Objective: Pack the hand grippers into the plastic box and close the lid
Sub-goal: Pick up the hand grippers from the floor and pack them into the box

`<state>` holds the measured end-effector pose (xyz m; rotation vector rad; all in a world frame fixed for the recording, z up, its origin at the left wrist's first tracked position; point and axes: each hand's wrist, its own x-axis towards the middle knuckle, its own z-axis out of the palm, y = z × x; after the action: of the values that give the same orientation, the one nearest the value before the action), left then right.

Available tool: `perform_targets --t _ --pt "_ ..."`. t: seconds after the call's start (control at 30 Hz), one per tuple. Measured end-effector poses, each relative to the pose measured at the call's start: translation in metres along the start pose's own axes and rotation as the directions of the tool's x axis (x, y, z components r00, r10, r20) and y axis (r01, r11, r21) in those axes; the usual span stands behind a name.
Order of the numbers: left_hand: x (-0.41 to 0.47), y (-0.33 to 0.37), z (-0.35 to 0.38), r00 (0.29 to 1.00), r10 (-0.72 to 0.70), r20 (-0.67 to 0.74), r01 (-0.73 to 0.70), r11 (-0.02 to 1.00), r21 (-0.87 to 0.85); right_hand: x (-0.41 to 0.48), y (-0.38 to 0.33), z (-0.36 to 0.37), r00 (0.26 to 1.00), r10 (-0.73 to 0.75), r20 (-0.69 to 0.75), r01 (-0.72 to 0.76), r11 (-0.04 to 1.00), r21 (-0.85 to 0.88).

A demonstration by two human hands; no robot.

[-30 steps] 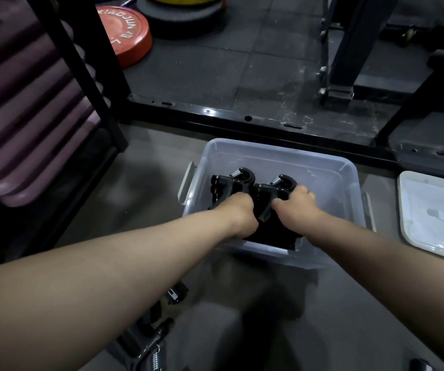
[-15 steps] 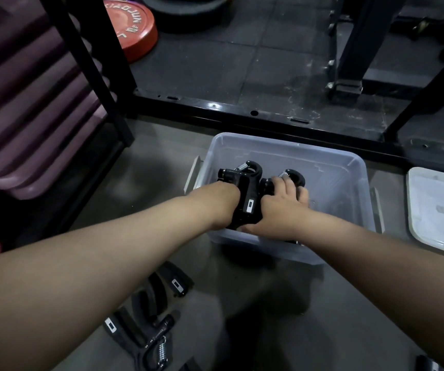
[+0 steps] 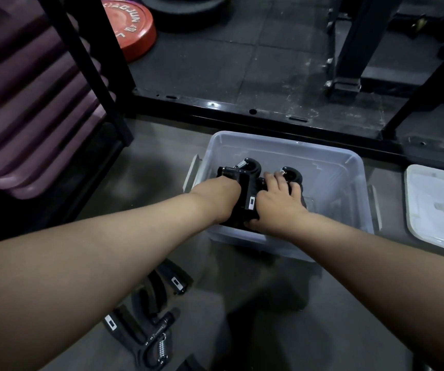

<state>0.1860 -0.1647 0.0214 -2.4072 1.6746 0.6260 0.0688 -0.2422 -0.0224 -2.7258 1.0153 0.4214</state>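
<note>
- Left hand (image 3: 219, 195) curls round the first gripper (image 3: 245, 174) at its handles.
- Right hand (image 3: 278, 206) lies over the second gripper (image 3: 292, 175), fingers stretched across; clamped or just pressing, cannot tell.
- Both sit side by side in the box (image 3: 349, 180), near-left, long axes near-to-far, spring ends pointing away.
- Lid (image 3: 440, 207) lies right of the box; loose grippers (image 3: 145, 330) on the floor.

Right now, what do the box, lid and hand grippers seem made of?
Box: translucent smooth plastic; contents show through its walls. Lid: whitish, likely the same plastic, faint sheen. Hand grippers: matte black handles, plastic or rubber, unclear; shiny coiled metal springs.
</note>
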Motion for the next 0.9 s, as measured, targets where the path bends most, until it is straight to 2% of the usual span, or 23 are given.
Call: perform_targets --t 0.13,0.2,0.23,0.3,0.33,0.37,0.47,0.53,0.57,0.6,0.63,0.67,0.73,0.83,0.9 --pt "0.000 -0.001 0.000 1.000 -0.013 0.022 0.014 0.999 -0.034 -0.006 0.010 -0.008 0.996 -0.055 0.069 0.049 0.995 0.084" --pt "-0.001 -0.002 0.001 1.000 -0.017 0.004 0.017 1.000 -0.021 -0.016 0.023 -0.012 0.995 -0.078 0.056 0.068 0.984 0.163" --pt "-0.002 -0.002 0.001 0.999 0.003 -0.054 -0.002 1.000 0.014 -0.023 0.033 -0.013 0.997 -0.068 0.022 0.062 0.975 0.214" --pt "-0.003 0.001 -0.001 0.959 0.115 -0.258 -0.100 0.992 0.071 -0.035 0.053 -0.018 0.999 -0.021 -0.029 0.029 0.952 0.305" --pt "-0.003 0.006 -0.001 0.926 0.188 -0.328 -0.177 0.982 0.065 -0.041 0.062 -0.018 1.000 0.007 -0.007 -0.004 0.938 0.347" --pt "-0.002 0.012 0.000 0.904 0.260 -0.339 -0.259 0.965 0.049 -0.046 0.069 -0.017 0.998 0.028 0.048 -0.044 0.930 0.365" --pt "0.012 0.034 0.010 0.910 0.388 -0.147 -0.388 0.921 0.032 -0.043 0.080 -0.009 0.971 0.047 0.235 -0.152 0.879 0.452" --pt "0.027 0.042 0.017 0.919 0.389 -0.059 -0.380 0.917 0.118 -0.039 0.076 -0.003 0.990 0.033 0.134 -0.084 0.917 0.391" --pt "0.033 0.043 0.020 0.917 0.396 -0.056 -0.381 0.907 0.177 -0.034 0.072 -0.003 0.999 0.032 -0.027 -0.021 0.939 0.343" --pt "0.037 0.042 0.022 0.912 0.405 -0.065 -0.382 0.897 0.224 -0.032 0.067 -0.005 0.997 -0.013 -0.070 0.032 0.959 0.282" --pt "0.040 0.042 0.025 0.909 0.409 -0.080 -0.378 0.890 0.255 -0.032 0.064 -0.004 0.999 -0.006 -0.045 0.018 0.964 0.266" --pt "0.043 0.041 0.028 0.910 0.404 -0.097 -0.366 0.889 0.274 -0.033 0.061 -0.004 0.998 0.023 0.064 -0.040 0.960 0.278" --pt "0.045 0.040 0.033 0.912 0.392 -0.118 -0.344 0.890 0.300 -0.033 0.063 -0.002 0.981 0.052 0.187 -0.123 0.913 0.388" --pt "0.045 0.039 0.035 0.915 0.385 -0.124 -0.331 0.888 0.319 -0.033 0.073 -0.001 0.987 0.023 0.158 -0.091 0.894 0.439" --pt "0.042 0.036 0.033 0.916 0.382 -0.120 -0.338 0.899 0.277 -0.035 0.076 -0.002 0.970 0.032 0.241 -0.152 0.853 0.499"
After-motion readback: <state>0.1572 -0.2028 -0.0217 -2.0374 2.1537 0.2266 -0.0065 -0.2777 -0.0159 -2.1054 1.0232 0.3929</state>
